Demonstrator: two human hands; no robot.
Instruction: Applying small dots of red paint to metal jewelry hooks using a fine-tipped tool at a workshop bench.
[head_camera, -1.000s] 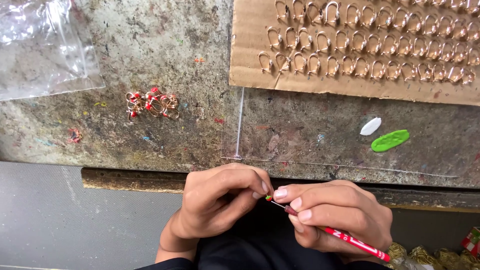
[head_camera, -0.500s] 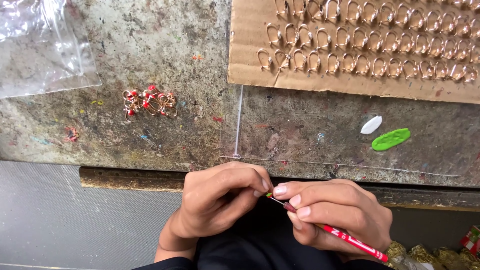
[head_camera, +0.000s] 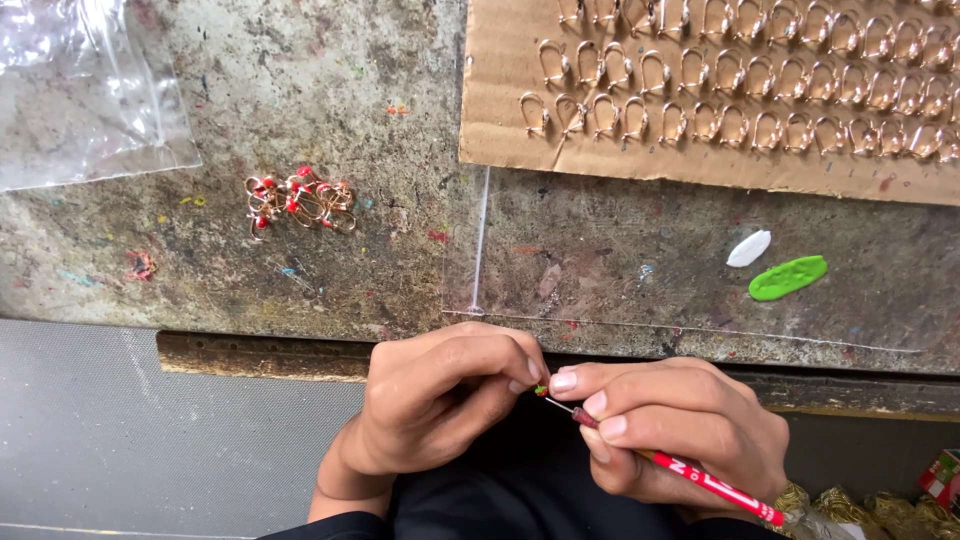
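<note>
My left hand is closed around a small ring-shaped piece with a red and green dot, pinched at the fingertips. My right hand grips a thin red tool like a pen, its fine metal tip touching the dotted piece. Both hands sit just below the front edge of the worn workbench. A small heap of gold rings with red dots lies on the bench to the upper left of my left hand.
A cardboard sheet holding rows of several plain gold rings lies at the top right. A green smear and a white smear sit on a clear sheet. A clear plastic bag lies top left.
The hands stay together at the bench edge with the tool tip on the piece; the view has shifted slightly, nothing else moved.
</note>
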